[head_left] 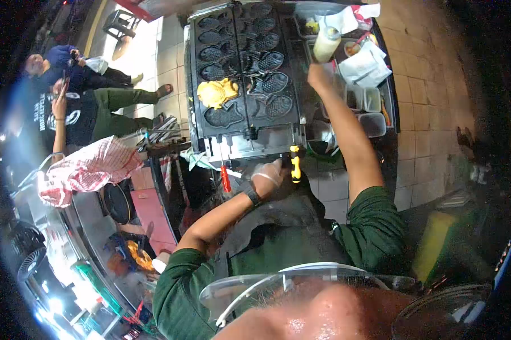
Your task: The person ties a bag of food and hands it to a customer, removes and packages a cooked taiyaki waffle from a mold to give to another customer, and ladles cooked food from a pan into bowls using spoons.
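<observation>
My left hand (268, 174), in a thin clear glove and with a dark watch at the wrist, is curled by the front edge of a black fish-shaped mould pan (221, 117). What it grips is hidden. A yellow-handled tool (295, 164) lies just right of it, a red-handled one (226, 179) to its left. My right hand (318, 77) reaches forward, closed, at the near end of a pale squeeze bottle (326, 45); its fingertips are hidden. Yellow batter or cake (217, 93) covers one mould on the left and overflows its rim.
Plastic tubs (372, 124) and white packets (366, 67) fill the tray at right. Two people (68, 113) stand beyond the stall at left. A red-checked cloth (91, 170), a round black pan (116, 203) and a fan (29, 252) are on the left side.
</observation>
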Demonstrator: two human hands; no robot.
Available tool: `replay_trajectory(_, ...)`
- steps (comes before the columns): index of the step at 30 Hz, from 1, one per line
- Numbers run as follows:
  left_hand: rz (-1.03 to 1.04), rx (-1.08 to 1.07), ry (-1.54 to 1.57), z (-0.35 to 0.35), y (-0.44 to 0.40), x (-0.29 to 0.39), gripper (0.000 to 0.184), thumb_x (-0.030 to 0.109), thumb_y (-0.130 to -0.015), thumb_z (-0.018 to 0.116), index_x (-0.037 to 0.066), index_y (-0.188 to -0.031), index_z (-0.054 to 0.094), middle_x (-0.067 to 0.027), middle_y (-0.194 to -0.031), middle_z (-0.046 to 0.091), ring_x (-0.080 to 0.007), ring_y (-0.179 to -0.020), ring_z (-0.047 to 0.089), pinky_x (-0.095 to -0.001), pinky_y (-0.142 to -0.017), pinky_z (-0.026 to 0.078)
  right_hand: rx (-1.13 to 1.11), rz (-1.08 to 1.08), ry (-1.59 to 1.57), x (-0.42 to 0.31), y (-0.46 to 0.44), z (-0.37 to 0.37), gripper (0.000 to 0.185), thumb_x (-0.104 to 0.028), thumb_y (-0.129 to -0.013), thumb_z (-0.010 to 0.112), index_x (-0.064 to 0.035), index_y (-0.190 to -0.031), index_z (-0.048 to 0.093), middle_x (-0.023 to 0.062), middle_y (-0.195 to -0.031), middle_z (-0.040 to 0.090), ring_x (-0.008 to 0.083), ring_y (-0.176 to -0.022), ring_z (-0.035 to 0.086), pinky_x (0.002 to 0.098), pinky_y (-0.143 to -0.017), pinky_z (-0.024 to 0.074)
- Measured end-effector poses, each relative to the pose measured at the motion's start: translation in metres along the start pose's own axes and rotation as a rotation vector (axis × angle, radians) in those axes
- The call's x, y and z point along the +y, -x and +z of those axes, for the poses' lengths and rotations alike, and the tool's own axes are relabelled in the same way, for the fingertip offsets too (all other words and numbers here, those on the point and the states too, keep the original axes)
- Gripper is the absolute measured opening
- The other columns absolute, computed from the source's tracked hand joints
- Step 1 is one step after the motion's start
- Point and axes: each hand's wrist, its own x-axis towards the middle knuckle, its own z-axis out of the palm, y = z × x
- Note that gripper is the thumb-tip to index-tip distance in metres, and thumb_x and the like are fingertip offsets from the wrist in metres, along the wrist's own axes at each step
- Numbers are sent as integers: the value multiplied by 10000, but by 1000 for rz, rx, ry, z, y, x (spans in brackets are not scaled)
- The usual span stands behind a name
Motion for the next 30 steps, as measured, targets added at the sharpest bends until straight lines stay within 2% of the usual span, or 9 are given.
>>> replay_trajectory(6,-15,-184,257,-107,-3,40,369,386,-986,556,28,-931,628,-150,-739,686,-283,-678,675,-397,-644,530,381,-109,-100,-14,63,-47,93,-97,-803,614,-12,-803,650,213,-813,665,413,-811,660,482,-704,528)
replay_trajectory(9,32,-139,1104,-126,-25,53,480,424,-1023,506,16,-1275,518,-99,-1150,658,-196,-986,631,-312,-847,507,421,-156,-366,-82,183,-144,156,-126,-761,714,-44,-799,587,152,-741,613,338,-708,640,445,-632,502)
replay_trajectory(12,-167,39,1845,-158,-39,102,341,377,-1033,503,66,-1171,519,-47,-970,596,-152,-946,564,-292,-879,465,341,-631,-323,-128,276,-155,181,-169,-783,743,-51,-761,608,129,-744,595,305,-660,619,411,-606,496)
replay_trajectory(15,-165,178,1872,-135,-28,64,230,277,-1053,457,144,-866,479,37,-733,412,-109,-659,387,-267,-619,361,112,-744,-769,-117,229,-159,273,-283,-829,734,-46,-731,641,93,-738,625,246,-656,615,369,-585,478)
replay_trajectory(17,-384,139,1806,-145,-4,56,294,367,-1041,480,158,-835,476,47,-674,361,-105,-577,330,-274,-505,280,209,-247,-675,-95,150,-146,325,-339,-862,697,-24,-784,693,138,-698,629,293,-627,601,395,-587,477)
replay_trajectory(19,-310,87,1659,-140,21,17,323,403,-1050,443,153,-850,485,41,-660,357,-109,-563,335,-274,-497,271,33,-136,107,-27,42,-91,440,-379,-946,532,18,-952,723,229,-921,713,377,-880,694,482,-818,519)
replay_trajectory(22,-159,371,847,-149,42,-40,323,387,-1050,404,126,-887,502,12,-636,429,-103,-522,397,-296,-485,340,-325,-79,380,18,-20,-37,432,-370,-955,513,29,-1002,673,238,-937,706,388,-894,689,484,-817,520)
replay_trajectory(24,-451,268,1033,-171,50,-65,329,387,-1034,400,105,-904,511,-15,-621,471,-131,-449,391,-296,-418,332,-417,-48,420,27,-34,-18,430,-363,-961,500,37,-1035,639,245,-948,702,396,-903,685,486,-816,520)
replay_trajectory(30,-557,28,1261,-190,38,-109,318,397,-1020,448,101,-957,546,0,-635,498,-118,-441,481,-244,-370,394,-533,-25,453,41,-38,-14,439,-344,-979,463,60,-1134,539,264,-981,688,418,-930,674,490,-814,522)
